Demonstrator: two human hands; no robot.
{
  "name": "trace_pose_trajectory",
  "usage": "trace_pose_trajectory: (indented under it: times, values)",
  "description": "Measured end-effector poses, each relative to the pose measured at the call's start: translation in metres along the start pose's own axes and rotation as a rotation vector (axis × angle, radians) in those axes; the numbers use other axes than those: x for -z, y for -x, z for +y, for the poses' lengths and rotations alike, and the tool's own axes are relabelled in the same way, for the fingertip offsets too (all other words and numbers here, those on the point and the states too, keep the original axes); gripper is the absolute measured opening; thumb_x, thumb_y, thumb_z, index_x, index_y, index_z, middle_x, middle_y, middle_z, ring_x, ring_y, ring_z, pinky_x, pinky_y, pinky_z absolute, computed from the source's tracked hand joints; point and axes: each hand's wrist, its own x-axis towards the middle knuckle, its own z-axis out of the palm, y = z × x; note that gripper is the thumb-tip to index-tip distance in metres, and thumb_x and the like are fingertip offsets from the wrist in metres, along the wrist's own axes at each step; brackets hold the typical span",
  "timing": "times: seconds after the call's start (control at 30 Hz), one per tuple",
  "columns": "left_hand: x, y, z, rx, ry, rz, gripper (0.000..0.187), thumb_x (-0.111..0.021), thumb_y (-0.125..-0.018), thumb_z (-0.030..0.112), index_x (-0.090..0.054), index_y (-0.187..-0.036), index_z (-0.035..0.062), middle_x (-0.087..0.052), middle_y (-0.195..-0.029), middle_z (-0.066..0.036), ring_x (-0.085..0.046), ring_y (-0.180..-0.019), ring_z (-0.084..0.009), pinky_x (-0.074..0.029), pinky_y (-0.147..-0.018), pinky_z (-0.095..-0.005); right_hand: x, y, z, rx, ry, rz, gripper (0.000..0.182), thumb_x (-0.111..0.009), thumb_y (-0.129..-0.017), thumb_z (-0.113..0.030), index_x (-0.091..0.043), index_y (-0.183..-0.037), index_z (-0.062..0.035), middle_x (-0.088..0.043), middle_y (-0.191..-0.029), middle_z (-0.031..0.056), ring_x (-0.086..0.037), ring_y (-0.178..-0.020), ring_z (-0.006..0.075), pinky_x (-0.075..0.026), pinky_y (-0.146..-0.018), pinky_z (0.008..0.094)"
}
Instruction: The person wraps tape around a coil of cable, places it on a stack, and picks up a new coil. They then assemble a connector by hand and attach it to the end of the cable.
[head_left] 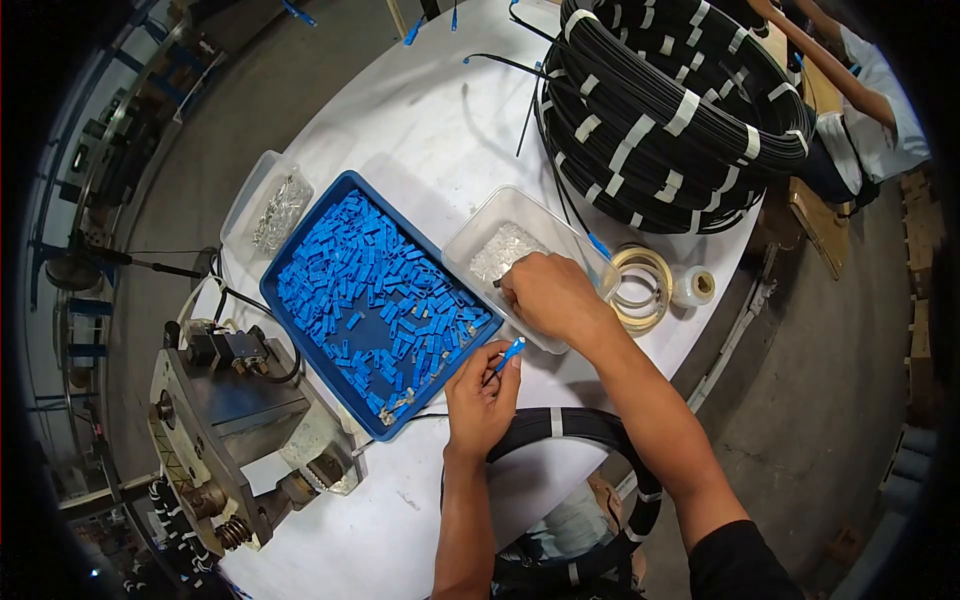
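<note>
My left hand [482, 398] pinches a blue fibre-optic connector [513, 350] with a whitish tip, pointing up and to the right. A black cable appears to run from it. My right hand [552, 298] reaches down into a clear plastic container [468, 232], fingers curled and fingertips mostly hidden. Small clear-white pieces [505, 250] lie in the container beside that hand. Left of both hands is a blue tray [352, 182] with many loose blue connector housings [345, 255]. Below them a black cable coil [555, 425] with white ties overlaps the table edge.
Large stacked cable coils [650, 140] stand at the back right. Near them are a tape roll [655, 270] and a small white roll [694, 287]. A metal press [240, 420] sits at left, and another clear box [270, 205] behind the tray. A person [870, 110] is at the upper right.
</note>
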Motion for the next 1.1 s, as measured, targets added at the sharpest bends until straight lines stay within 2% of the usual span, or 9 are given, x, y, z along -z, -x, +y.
trace_pose_trajectory:
  times: [0.37, 0.43, 0.57, 0.63, 0.67, 0.73, 0.77, 0.83, 1.1]
  values:
    - [0.0, 0.003, -0.005, -0.006, 0.019, 0.049, 0.013, -0.066, -0.09, 0.003, -0.065, -0.102, -0.0033, -0.062, -0.078, -0.002, -0.036, -0.057, -0.001, -0.029, -0.048, -0.0191, -0.001, 0.004, 0.006, -0.033, 0.021, -0.012, 0.014, -0.062, -0.077, -0.007, -0.073, -0.082, -0.0002, -0.069, -0.086, 0.0242, -0.07, -0.082, 0.0397, -0.056, -0.074, 0.0465]
    - [0.001, 0.003, -0.004, -0.01, 0.025, 0.053, 0.013, -0.066, -0.091, 0.003, -0.065, -0.103, -0.0031, -0.062, -0.079, -0.002, -0.038, -0.059, -0.001, -0.03, -0.048, -0.019, -0.006, 0.004, 0.01, -0.03, -0.01, 0.076, 0.01, -0.066, -0.076, -0.011, -0.072, -0.077, -0.0033, -0.067, -0.076, 0.0204, -0.066, -0.071, 0.0388, -0.053, -0.068, 0.0459]
    - [0.003, 0.004, -0.004, -0.004, -0.008, 0.051, 0.014, -0.065, -0.091, 0.003, -0.065, -0.103, -0.0031, -0.062, -0.081, -0.003, -0.04, -0.06, -0.0011, -0.032, -0.049, -0.018, 0.001, 0.011, 0.016, -0.006, -0.105, 0.151, 0.009, -0.068, -0.074, -0.011, -0.071, -0.077, -0.0027, -0.068, -0.076, 0.0191, -0.065, -0.07, 0.0399, -0.052, -0.067, 0.0457]
    - [0.002, 0.004, -0.004, -0.003, 0.017, 0.075, 0.014, -0.065, -0.091, 0.003, -0.065, -0.104, -0.0029, -0.062, -0.081, -0.002, -0.042, -0.061, -0.001, -0.034, -0.05, -0.0169, 0.011, 0.017, 0.017, 0.153, -0.268, 0.308, 0.011, -0.07, -0.073, -0.012, -0.07, -0.078, -0.0026, -0.067, -0.072, 0.0151, -0.065, -0.064, 0.0316, -0.051, -0.062, 0.0394]
    - [0.002, 0.003, -0.005, -0.006, 0.018, 0.077, 0.014, -0.065, -0.091, 0.003, -0.065, -0.104, -0.0029, -0.062, -0.081, -0.002, -0.042, -0.061, -0.001, -0.034, -0.05, -0.0169, 0.017, 0.02, 0.015, 0.156, -0.266, 0.311, 0.011, -0.07, -0.073, -0.012, -0.07, -0.078, -0.0026, -0.067, -0.072, 0.0151, -0.065, -0.064, 0.0316, -0.051, -0.062, 0.0394]
    - [0.001, 0.004, -0.006, 0.007, 0.072, 0.101, 0.015, -0.066, -0.091, 0.004, -0.066, -0.105, -0.0026, -0.062, -0.081, -0.002, -0.043, -0.061, -0.0008, -0.035, -0.051, -0.0161, 0.036, 0.032, 0.005, 0.024, -0.521, 0.205, 0.012, -0.071, -0.073, -0.012, -0.071, -0.08, -0.0031, -0.066, -0.066, 0.0094, -0.062, -0.058, 0.0186, -0.048, -0.057, 0.0308]
    - [0.001, 0.004, -0.006, 0.005, 0.073, 0.101, 0.015, -0.066, -0.091, 0.004, -0.066, -0.105, -0.0026, -0.062, -0.081, -0.002, -0.043, -0.061, -0.0008, -0.035, -0.051, -0.0161, 0.038, 0.036, 0.003, 0.024, -0.519, 0.207, 0.012, -0.071, -0.073, -0.012, -0.071, -0.08, -0.0031, -0.066, -0.066, 0.0094, -0.062, -0.058, 0.0186, -0.048, -0.057, 0.0308]
    - [0.002, 0.005, -0.006, 0.015, 0.051, 0.115, 0.015, -0.066, -0.091, 0.004, -0.066, -0.105, -0.0024, -0.062, -0.081, -0.001, -0.042, -0.061, -0.0001, -0.034, -0.05, -0.0161, 0.039, 0.041, 0.002, 0.009, -0.664, 0.213, 0.012, -0.072, -0.074, -0.013, -0.072, -0.081, -0.0034, -0.063, -0.063, 0.0054, -0.055, -0.054, 0.01, -0.044, -0.053, 0.0255]
    - [0.002, 0.005, -0.008, -0.017, 0.044, 0.13, 0.015, -0.066, -0.091, 0.005, -0.066, -0.105, -0.0021, -0.061, -0.079, 0.0, -0.041, -0.059, 0.0005, -0.033, -0.049, -0.0159, 0.034, 0.039, 0.009, -0.125, -0.67, 0.232, 0.012, -0.071, -0.071, -0.011, -0.069, -0.076, -0.0006, -0.059, -0.058, 0.0046, -0.05, -0.052, 0.0106, -0.042, -0.053, 0.0268]
